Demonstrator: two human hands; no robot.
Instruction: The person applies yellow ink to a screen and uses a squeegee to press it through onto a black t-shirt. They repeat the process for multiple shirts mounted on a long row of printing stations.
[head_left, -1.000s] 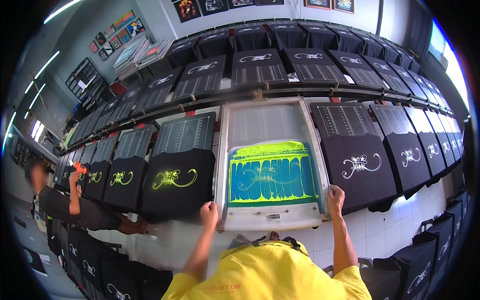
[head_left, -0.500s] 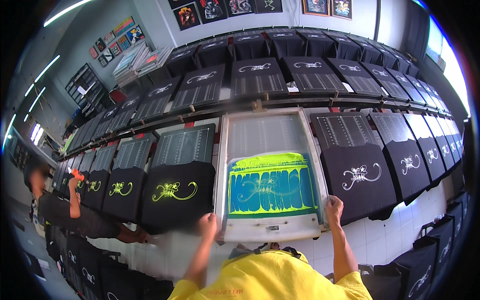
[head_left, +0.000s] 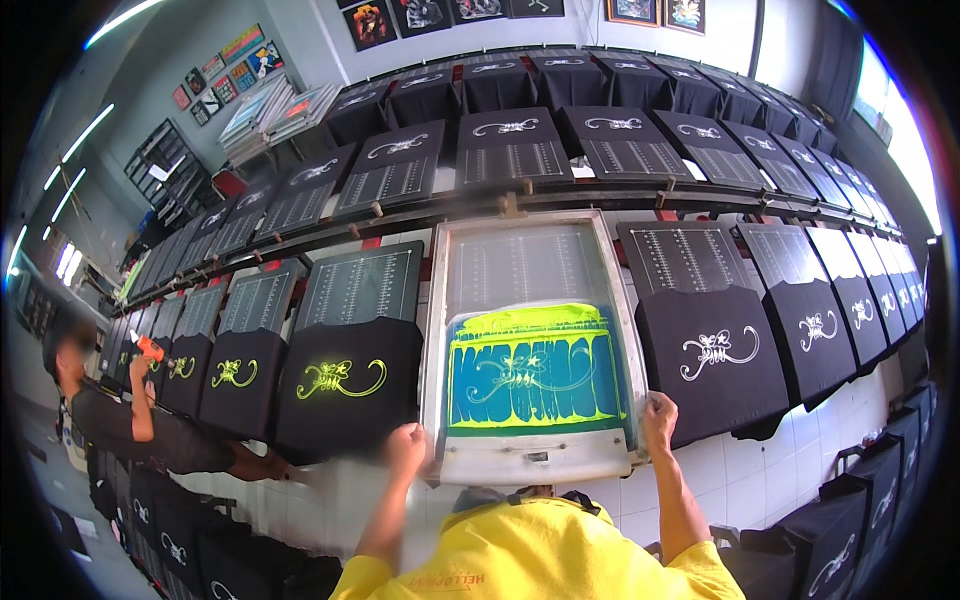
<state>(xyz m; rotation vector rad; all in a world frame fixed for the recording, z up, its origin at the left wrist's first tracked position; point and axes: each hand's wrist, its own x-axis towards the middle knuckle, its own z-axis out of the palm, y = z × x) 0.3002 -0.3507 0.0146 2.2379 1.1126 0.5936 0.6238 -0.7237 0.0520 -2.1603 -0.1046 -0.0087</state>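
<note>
White-framed screen (head_left: 522, 272) lies at the table's (head_left: 590, 194) near edge between black shirts (head_left: 312, 420). Left hand (head_left: 405, 450), fingers curled closed, holds its left side; right hand (head_left: 660, 420), likewise curled, its right.

The underside of the screen frame (head_left: 500, 459) is hidden.
</note>
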